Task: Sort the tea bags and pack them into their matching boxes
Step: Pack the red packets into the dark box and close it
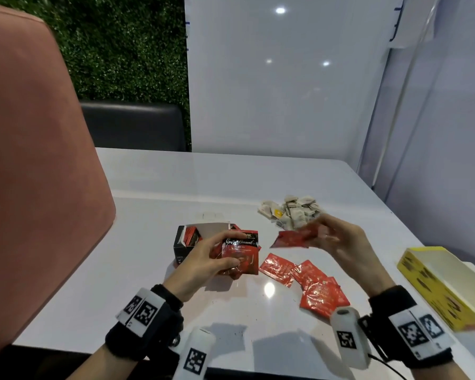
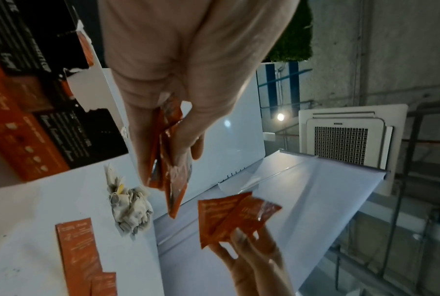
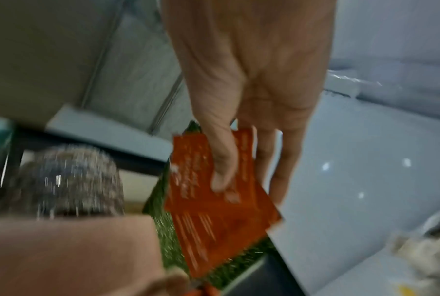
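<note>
— Gathering the red sachets into one stack, are we? Our left hand [image 1: 203,263] clasps a bundle of red sachets [image 1: 240,256] just in front of the black-and-red box [image 1: 188,241], which stands open on the worktop [image 1: 154,204] with more reds inside.

— Yes, and our right hand [image 1: 337,237] pinches another red sachet [image 1: 292,238], maybe two fanned together, between thumb and fingers, in the air near the bundle. We should square its edges to the stack before pressing it on, or the crinkly foil will likely slip or catch on the box flap.

— What remains?

— Loose red sachets [image 1: 305,281] lie on the worktop between our wrists. The pale paper tea bags [image 1: 292,213], one with a yellow tag, sit heaped further back. They presumably belong in the yellow box [image 1: 433,283], open at the right.

— Can we read anything?

— White script on the top sachet's black band, but we cannot make it out. The print on the box side is likewise too small.
</note>
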Demonstrator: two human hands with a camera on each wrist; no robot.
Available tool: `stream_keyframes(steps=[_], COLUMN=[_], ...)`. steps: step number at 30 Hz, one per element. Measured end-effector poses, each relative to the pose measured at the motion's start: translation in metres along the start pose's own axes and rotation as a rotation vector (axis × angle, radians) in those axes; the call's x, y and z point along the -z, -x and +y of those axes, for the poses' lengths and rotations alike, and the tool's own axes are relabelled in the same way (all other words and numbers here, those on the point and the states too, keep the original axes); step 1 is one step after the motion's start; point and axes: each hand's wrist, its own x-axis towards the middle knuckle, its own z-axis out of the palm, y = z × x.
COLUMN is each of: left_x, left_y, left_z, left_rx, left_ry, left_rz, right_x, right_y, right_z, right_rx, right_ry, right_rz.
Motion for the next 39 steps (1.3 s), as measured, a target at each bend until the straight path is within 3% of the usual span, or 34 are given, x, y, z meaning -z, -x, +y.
stream_keyframes(steps=[3, 8, 12, 16, 19, 22, 26, 30, 35, 37, 39], left_x=[-0.01, -0.017, -0.015, -0.016, -0.018, -0.015, -0.009, -0.006, -0.019, -0.023, -0.024], left_y=[-0.004, -0.008, -0.006, -0.003, -0.003, -0.004, -0.004, -0.008, -0.015, -0.015, -0.014], left_z=[-0.002, -0.007, -0.005, 0.002, 0.001, -0.004, -0.006, -0.007, -0.008, -0.007, -0.005], left_rx=[0.019, 0.092, 0.159, 0.245, 0.217, 0.173, 0.12, 0.056, -0.015, -0.04, -0.053], left_ry=[-0.055, 0.003, 0.17, 0.388, 0.296, 0.214, 0.184, 0.08, -0.13, -0.164, -0.173], left_rz=[0.039, 0.021, -0.038, -0.088, -0.114, -0.086, 0.051, 0.193, 0.251, 0.279, 0.306], right_x=[-0.005, -0.018, -0.023, -0.029, -0.033, -0.031, -0.021, -0.019, -0.057, -0.071, -0.075], right_y=[-0.003, -0.004, 0.001, 0.003, 0.002, 0.001, 0.002, 0.003, 0.011, 0.012, 0.011], right_z=[-0.009, -0.014, -0.012, -0.007, -0.002, -0.002, -0.002, -0.01, -0.029, -0.025, -0.022], right_rx=[-0.142, -0.252, -0.093, 0.004, -0.001, 0.053, 0.036, -0.225, -0.483, -0.43, -0.278], right_ry=[-0.169, -0.342, -0.415, -0.334, -0.26, -0.22, -0.192, -0.291, -0.574, -0.446, -0.093], right_rz=[-0.097, -0.16, -0.101, -0.154, -0.202, -0.161, -0.089, 0.055, -0.015, 0.083, 0.233])
